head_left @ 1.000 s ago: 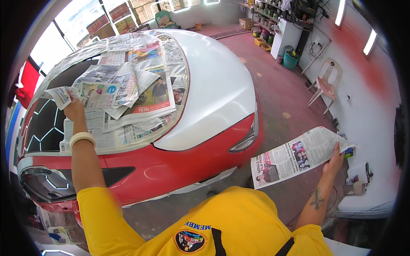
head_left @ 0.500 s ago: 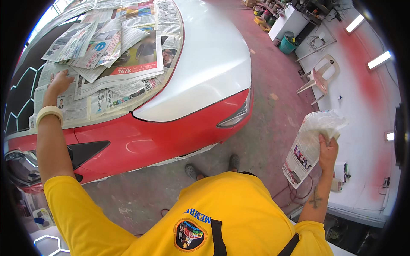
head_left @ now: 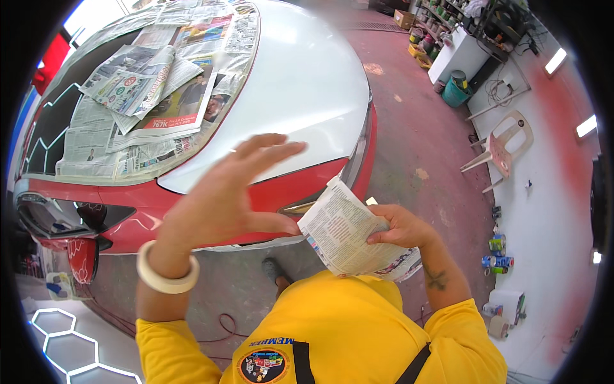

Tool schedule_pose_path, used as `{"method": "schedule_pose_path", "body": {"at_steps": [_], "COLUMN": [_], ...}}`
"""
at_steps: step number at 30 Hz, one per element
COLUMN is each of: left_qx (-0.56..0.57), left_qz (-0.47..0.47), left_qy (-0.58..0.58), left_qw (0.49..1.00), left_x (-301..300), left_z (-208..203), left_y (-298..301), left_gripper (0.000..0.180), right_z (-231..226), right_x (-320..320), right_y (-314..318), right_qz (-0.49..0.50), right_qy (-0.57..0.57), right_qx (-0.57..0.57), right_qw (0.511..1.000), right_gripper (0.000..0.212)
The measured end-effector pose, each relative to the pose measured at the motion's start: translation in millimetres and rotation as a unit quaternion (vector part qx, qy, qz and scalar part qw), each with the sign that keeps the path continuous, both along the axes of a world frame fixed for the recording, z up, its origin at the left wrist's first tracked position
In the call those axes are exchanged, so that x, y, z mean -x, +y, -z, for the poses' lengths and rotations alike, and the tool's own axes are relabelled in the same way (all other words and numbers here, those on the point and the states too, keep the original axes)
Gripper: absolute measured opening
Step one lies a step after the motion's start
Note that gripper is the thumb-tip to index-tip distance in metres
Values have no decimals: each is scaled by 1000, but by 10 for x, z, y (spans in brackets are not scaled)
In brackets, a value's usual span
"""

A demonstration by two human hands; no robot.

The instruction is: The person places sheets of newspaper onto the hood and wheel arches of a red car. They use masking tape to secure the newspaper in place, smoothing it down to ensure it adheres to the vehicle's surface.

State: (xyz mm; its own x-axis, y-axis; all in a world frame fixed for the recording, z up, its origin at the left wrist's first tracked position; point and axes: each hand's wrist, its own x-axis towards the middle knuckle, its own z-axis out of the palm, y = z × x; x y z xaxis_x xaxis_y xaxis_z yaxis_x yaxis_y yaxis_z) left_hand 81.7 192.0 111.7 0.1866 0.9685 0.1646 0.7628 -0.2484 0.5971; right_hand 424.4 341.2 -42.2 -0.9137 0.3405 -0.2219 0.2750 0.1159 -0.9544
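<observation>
One piece of newspaper (head_left: 342,225): pinching it in right hand (head_left: 404,226), holding left hand (head_left: 217,198) spread near its edge, beside red-and-white car (head_left: 307,89).

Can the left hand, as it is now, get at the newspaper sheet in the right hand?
Probably yes: the left hand is open and looks empty, its thumb near the left edge of the newspaper sheet, with nothing visible between them.

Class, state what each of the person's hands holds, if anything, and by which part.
The right hand holds a newspaper by its upper-right edge as pictured; the left hand, fingers spread, holds nothing.
</observation>
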Motion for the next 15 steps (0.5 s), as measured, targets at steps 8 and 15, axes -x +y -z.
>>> {"method": "schedule_pose_path", "body": {"at_steps": [8,15], "left_qx": [304,155], "left_qz": [-142,-334], "left_qy": [-183,-211], "left_qw": [924,905], "left_x": [-1028,-796], "left_z": [783,602], "left_y": [846,1033], "left_gripper": [52,28], "right_z": [-242,-221], "right_x": [-206,-82], "right_y": [795,1416], "right_qz": [-166,-68], "right_qy": [37,-10], "right_qx": [-125,-96], "right_qw": [978,993], "right_gripper": [58,26]}}
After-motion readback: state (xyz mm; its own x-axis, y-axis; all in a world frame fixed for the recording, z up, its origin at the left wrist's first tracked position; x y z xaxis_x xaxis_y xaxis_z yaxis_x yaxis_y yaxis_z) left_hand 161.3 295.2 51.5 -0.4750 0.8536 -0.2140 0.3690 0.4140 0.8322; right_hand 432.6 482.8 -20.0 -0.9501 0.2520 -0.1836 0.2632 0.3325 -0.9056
